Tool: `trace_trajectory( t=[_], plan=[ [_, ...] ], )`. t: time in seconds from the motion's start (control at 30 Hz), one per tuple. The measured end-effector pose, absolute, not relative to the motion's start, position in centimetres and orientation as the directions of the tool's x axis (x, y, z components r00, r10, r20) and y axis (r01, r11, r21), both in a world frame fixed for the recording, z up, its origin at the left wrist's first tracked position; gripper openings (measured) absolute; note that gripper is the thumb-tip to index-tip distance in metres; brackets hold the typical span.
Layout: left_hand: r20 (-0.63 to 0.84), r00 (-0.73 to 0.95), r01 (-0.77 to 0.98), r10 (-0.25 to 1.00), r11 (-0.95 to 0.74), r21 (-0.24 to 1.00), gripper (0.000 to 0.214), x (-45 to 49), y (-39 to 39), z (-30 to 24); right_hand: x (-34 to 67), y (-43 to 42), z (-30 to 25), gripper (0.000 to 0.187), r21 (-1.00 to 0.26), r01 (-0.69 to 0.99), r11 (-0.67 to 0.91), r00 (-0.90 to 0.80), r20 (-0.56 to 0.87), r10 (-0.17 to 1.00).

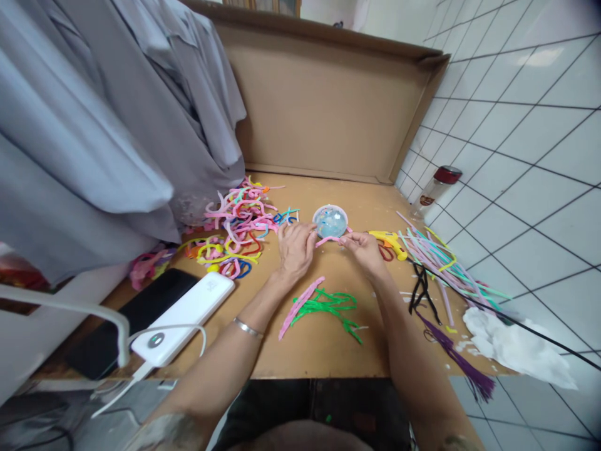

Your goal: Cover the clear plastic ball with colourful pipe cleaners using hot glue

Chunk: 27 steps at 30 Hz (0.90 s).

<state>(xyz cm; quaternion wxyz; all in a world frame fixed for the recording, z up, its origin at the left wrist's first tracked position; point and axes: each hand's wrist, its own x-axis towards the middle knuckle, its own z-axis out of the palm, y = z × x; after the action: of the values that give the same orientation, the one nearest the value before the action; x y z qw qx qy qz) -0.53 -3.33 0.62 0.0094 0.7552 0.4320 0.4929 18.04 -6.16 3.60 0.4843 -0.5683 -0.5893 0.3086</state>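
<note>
Both my hands pinch one short pink pipe cleaner [327, 239] over the wooden table [310, 351]. My left hand [295, 248] grips its left end, fingers closed. My right hand [364, 248] grips its right end, fingers closed too. Just behind the pipe cleaner stands a small round clear container [330, 220] with bluish contents. Below my hands lie a few pink pipe cleaners [299, 305] and a bunch of green ones [331, 307].
A heap of bent coloured pipe cleaners [237, 228] lies at the left, straight ones [436, 260] at the right by a yellow glue gun [389, 241]. A white power bank [185, 318], black phone [126, 326], purple tassel [462, 363], white tissue [511, 344], bottle [436, 188], cardboard backing [323, 119] and hanging grey clothes [107, 125] surround the table.
</note>
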Motion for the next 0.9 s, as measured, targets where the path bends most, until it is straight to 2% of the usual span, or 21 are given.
trace_trajectory(
  t=[0.13, 0.23, 0.3, 0.37, 0.47, 0.57, 0.63, 0.73, 0.9],
  plan=[
    [0.658, 0.276, 0.504, 0.701, -0.688, 0.521, 0.026, 0.5, -4.0, 0.4, 17.6, -6.2, 3.4, 0.031, -0.901, 0.388, 0.195, 0.094, 0.249, 0.964],
    [0.545, 0.298, 0.437, 0.784, -0.62, 0.652, 0.022, 0.9, -4.0, 0.4, 17.3, -6.3, 3.6, 0.031, -0.874, 0.435, 0.217, 0.068, 0.273, 0.96],
    [0.488, 0.289, 0.434, 0.823, -0.567, 0.7, 0.021, 1.0, -3.8, 0.7, 17.3, -6.4, 3.9, 0.03, -0.812, 0.531, 0.241, 0.048, 0.312, 0.949],
    [0.469, 0.28, 0.466, 0.838, -0.546, 0.696, 0.022, 0.7, -3.4, 1.3, 17.7, -6.6, 4.4, 0.03, -0.694, 0.672, 0.258, 0.012, 0.359, 0.933],
    [0.474, 0.344, 0.515, 0.811, -0.585, 0.627, 0.027, -0.2, -3.1, 2.6, 18.7, -7.2, 5.5, 0.036, -0.438, 0.853, 0.284, -0.089, 0.414, 0.906],
    [0.509, 0.509, 0.446, 0.695, -0.718, 0.535, 0.032, -1.5, -2.9, 4.0, 19.8, -8.3, 6.7, 0.04, -0.169, 0.912, 0.374, -0.271, 0.436, 0.858],
    [0.511, 0.592, 0.38, 0.624, -0.775, 0.505, 0.034, -2.2, -3.0, 4.5, 20.2, -9.2, 7.4, 0.043, -0.056, 0.895, 0.443, -0.381, 0.422, 0.823],
    [0.524, 0.594, 0.374, 0.61, -0.786, 0.492, 0.037, -2.8, -3.0, 4.6, 20.5, -10.0, 7.6, 0.046, -0.036, 0.876, 0.481, -0.423, 0.419, 0.803],
    [0.481, 0.523, 0.452, 0.703, -0.708, 0.543, 0.037, -3.2, -2.7, 3.9, 21.6, -9.8, 6.7, 0.043, -0.177, 0.896, 0.407, -0.313, 0.398, 0.863]
  ],
)
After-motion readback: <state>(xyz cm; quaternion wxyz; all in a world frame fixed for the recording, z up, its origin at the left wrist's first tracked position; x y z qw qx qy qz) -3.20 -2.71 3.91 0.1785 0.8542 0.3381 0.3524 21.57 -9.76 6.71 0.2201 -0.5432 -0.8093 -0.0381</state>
